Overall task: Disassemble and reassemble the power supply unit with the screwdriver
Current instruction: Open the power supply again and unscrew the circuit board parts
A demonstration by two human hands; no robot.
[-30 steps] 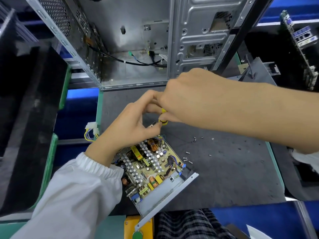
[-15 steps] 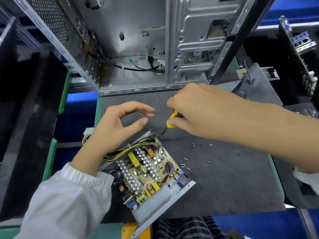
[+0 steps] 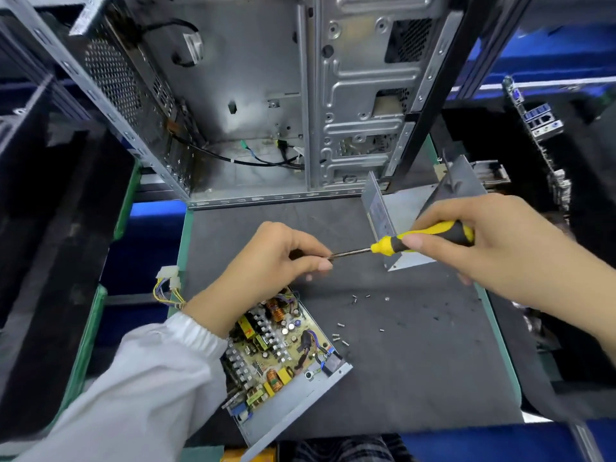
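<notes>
The opened power supply unit [image 3: 283, 355] lies on the dark mat with its circuit board exposed, near the front left. Its removed metal cover [image 3: 413, 208] stands at the back right of the mat. My right hand [image 3: 493, 255] grips the yellow and black handle of the screwdriver [image 3: 430, 236], held roughly level above the mat. My left hand [image 3: 266, 268] hovers above the unit's far corner, its fingertips pinching the tip of the screwdriver shaft. Whether a screw sits on the tip is hidden by the fingers.
Several small loose screws [image 3: 343, 336] are scattered on the mat [image 3: 416, 378] right of the unit. An open computer case [image 3: 266, 95] stands behind the mat. A wire bundle with a white connector [image 3: 168, 281] hangs off the left edge. A circuit board [image 3: 546, 128] leans at right.
My right hand lifted the screwdriver off the unit and swung it to the right until it lay level. My left hand closed its fingers onto the shaft tip. The view tilted up.
</notes>
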